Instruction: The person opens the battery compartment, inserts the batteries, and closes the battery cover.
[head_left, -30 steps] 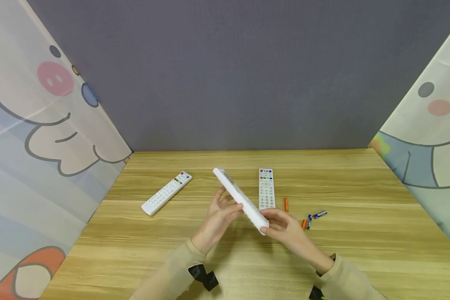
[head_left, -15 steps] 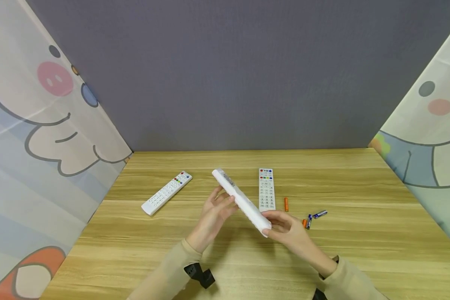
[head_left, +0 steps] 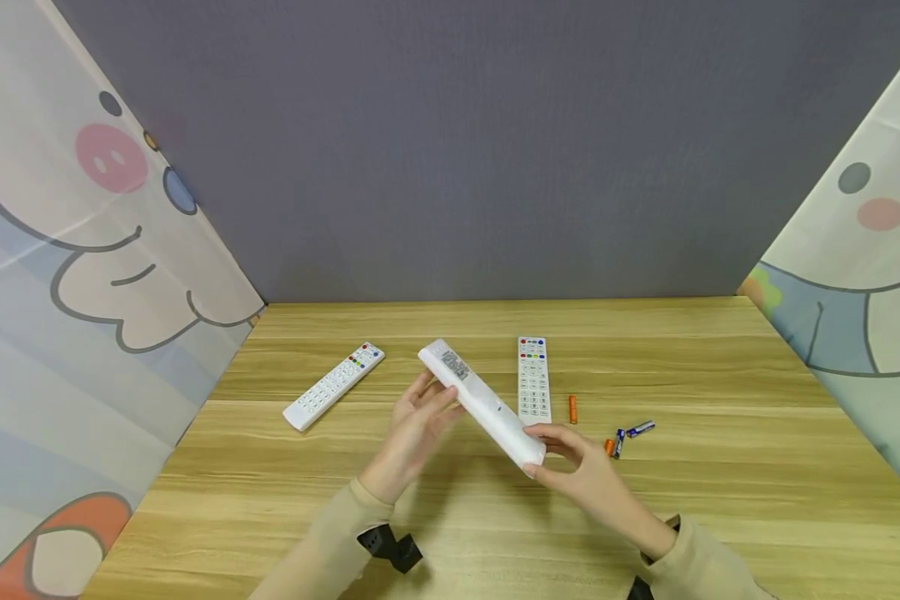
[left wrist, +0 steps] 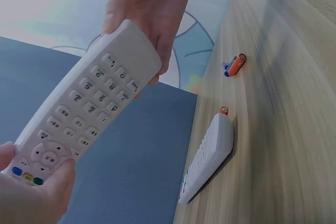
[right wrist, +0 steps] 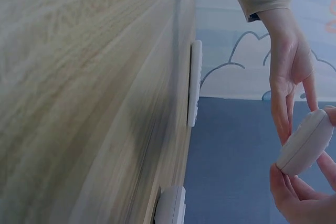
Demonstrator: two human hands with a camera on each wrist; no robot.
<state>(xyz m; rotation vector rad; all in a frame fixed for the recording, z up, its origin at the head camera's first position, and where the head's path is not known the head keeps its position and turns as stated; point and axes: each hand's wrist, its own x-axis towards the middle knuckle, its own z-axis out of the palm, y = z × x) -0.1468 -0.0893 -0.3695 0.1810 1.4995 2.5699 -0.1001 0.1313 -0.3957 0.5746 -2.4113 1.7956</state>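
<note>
A white remote control [head_left: 487, 408] is held above the table between both hands, its back with a printed label turned up toward the head camera. My left hand [head_left: 414, 425] grips it by the sides near the labelled end. At the lower end, my right hand [head_left: 581, 471] pinches it between thumb and fingers. The left wrist view shows the button face of this remote control [left wrist: 79, 103], with blue, yellow and green keys by the left fingers. In the right wrist view, the remote control [right wrist: 307, 142] appears end-on between the hands.
A second white remote [head_left: 333, 386] lies slanted at the left, buttons up. Another remote [head_left: 533, 375] lies behind the right hand. To its right are an orange battery [head_left: 572, 409], a second orange battery [head_left: 609, 447] and two blue batteries [head_left: 618, 443]. A grey panel [head_left: 495, 167] stands behind the table.
The held remote has rolled so its labelled back faces up more. My left hand has shifted slightly left and down; the right hand has moved slightly down. The things on the table stay put.
</note>
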